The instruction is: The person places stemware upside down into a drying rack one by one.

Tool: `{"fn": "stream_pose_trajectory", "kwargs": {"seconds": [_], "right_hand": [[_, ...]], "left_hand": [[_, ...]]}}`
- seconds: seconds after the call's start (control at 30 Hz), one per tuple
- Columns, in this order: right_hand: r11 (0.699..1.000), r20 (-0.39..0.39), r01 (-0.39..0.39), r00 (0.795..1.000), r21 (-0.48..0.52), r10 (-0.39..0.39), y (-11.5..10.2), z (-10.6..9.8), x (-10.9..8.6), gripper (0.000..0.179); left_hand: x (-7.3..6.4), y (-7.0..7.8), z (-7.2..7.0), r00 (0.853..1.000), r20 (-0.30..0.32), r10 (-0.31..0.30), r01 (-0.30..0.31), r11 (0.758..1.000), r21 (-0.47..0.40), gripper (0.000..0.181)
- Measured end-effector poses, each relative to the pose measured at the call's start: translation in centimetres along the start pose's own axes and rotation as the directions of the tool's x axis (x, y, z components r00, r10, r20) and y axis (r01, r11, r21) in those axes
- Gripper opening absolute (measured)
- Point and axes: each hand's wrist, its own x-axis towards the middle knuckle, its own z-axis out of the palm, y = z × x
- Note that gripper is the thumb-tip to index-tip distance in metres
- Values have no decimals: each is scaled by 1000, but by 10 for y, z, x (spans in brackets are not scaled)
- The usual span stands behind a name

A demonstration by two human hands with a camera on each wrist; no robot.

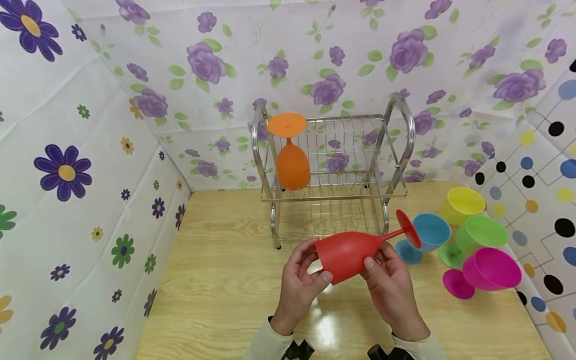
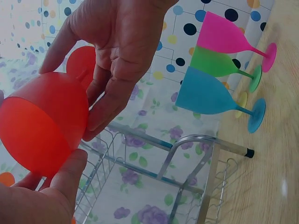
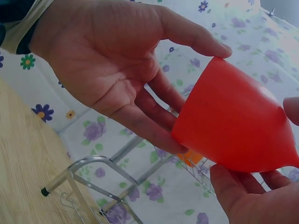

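right wrist view crops the red plastic goblet [image 3: 233, 121] at its stem; left hand [image 1: 300, 287] grips its rim, right hand [image 1: 393, 292] its bowl, above a pale wood-grain table [image 1: 216, 300] before purple-flowered white cloth [image 1: 270, 30].

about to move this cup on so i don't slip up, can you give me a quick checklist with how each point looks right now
1. Both hands on the red cup: ok, left hand at the rim, right hand near the stem end.
2. Red cup upside down, like the orange cup: not ok, it is tilted on its side.
3. Space on the rack: ok, bare wires right of the orange cup on the top level.
4. Blue cup clear of the red one: ok, the left wrist view shows a gap.
5. Orange cup firmly seated: cannot tell from a still.
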Motion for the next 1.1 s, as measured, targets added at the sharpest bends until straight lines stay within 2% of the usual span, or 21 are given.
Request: {"fn": "stream_pose_trajectory", "kwargs": {"seconds": [0.1, 0.37, 0.57, 0.7, 0.83, 0.97, 1.1], "right_hand": [[1000, 15, 16, 1000, 20, -16, -1, 1, 0, 44], [1000, 4, 19, 1000, -5, -19, -3, 4, 1, 46], [997, 18, 34, 999, -66, -33, -8, 6, 4, 49], [993, 26, 61, 998, -105, -59, -12, 8, 8, 50], [980, -3, 65, 998, -188, -66, -20, 10, 12, 52], [952, -28, 71, 996, -298, -83, -32, 12, 17, 55], [927, -7, 92, 995, -362, -102, -42, 9, 22, 57]], "left_hand": [[1, 0, 0, 1000, 11, 13, -13, 1000, -8, 68], [3, 1, -2, 998, 47, 47, -46, 999, -10, 67], [5, 5, -8, 995, 75, 64, -64, 998, 0, 66], [8, 9, -11, 994, 67, 83, -83, 997, 4, 65], [10, 14, -16, 995, 41, 86, -88, 993, 75, 63], [11, 14, -25, 998, 21, 57, -59, 981, 183, 59], [13, 12, -35, 1000, -4, 19, -18, 965, 262, 56]]}}
